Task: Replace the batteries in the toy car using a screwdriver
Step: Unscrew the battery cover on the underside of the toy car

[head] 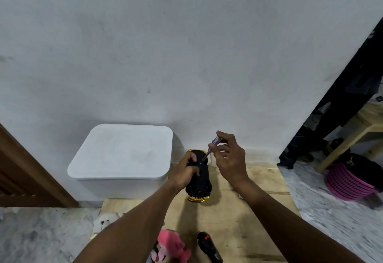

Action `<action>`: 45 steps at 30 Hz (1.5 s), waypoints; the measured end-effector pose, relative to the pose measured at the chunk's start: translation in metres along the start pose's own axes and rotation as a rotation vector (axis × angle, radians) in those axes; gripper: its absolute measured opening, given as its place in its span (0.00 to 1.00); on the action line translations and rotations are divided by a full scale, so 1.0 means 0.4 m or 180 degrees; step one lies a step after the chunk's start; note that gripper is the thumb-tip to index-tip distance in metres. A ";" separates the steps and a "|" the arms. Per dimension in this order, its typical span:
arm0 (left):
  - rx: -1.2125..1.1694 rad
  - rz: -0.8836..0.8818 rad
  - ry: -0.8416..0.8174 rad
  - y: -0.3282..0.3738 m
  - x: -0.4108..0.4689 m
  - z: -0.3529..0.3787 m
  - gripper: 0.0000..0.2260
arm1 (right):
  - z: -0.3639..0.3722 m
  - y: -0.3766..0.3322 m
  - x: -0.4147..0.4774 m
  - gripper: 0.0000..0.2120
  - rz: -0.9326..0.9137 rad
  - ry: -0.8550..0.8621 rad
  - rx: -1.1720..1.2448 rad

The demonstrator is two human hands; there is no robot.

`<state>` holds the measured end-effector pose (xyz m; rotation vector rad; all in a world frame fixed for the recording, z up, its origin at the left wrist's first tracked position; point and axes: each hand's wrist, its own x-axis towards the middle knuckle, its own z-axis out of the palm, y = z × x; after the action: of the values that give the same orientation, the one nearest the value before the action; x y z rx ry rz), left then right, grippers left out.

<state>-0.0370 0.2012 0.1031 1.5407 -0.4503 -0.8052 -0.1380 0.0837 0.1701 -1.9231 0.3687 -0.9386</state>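
The toy car [200,182] lies upside down on a wooden board, its black underside up and gold trim showing at both ends. My left hand [186,171] grips the car's left side near the far end. My right hand [227,159] pinches a screwdriver [211,146] with a clear purplish handle. The screwdriver tilts down to the left, and its tip meets the car's underside near the far end. No batteries show in this view.
A white lidded box [122,155] stands to the left against the wall. A black remote control [209,246] and a pink soft toy [172,246] lie on the wooden board [238,217] near me. At right are a pink basket [348,182] and a wooden table leg [339,148].
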 end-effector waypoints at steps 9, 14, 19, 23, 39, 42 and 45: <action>0.0142 -0.0043 -0.0021 0.002 -0.016 -0.001 0.17 | -0.001 -0.005 -0.003 0.17 0.0138 -0.0396 0.0147; 0.0267 0.0023 -0.0077 0.001 -0.019 -0.003 0.18 | -0.004 -0.008 0.002 0.18 -0.0069 -0.0120 0.0013; 0.0196 -0.0013 -0.0008 0.007 -0.020 0.006 0.18 | -0.002 -0.008 0.012 0.21 0.0134 -0.0166 0.0174; 0.0167 -0.0014 0.0007 0.007 -0.017 0.003 0.18 | -0.004 -0.011 0.013 0.19 -0.0032 -0.0125 0.0113; 0.0129 -0.0030 0.0042 0.009 -0.008 -0.002 0.17 | 0.019 -0.003 0.023 0.25 0.0026 -0.0269 0.0073; 0.0113 -0.0019 0.0044 0.011 -0.008 -0.003 0.17 | 0.020 -0.005 0.023 0.25 -0.0102 -0.0254 0.0095; 0.0131 -0.0020 0.0054 0.015 -0.008 -0.009 0.17 | 0.026 -0.004 0.028 0.23 -0.0142 -0.0189 0.0119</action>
<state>-0.0358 0.2050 0.1095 1.5865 -0.4521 -0.7914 -0.1231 0.0842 0.1740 -1.9274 0.2729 -0.9091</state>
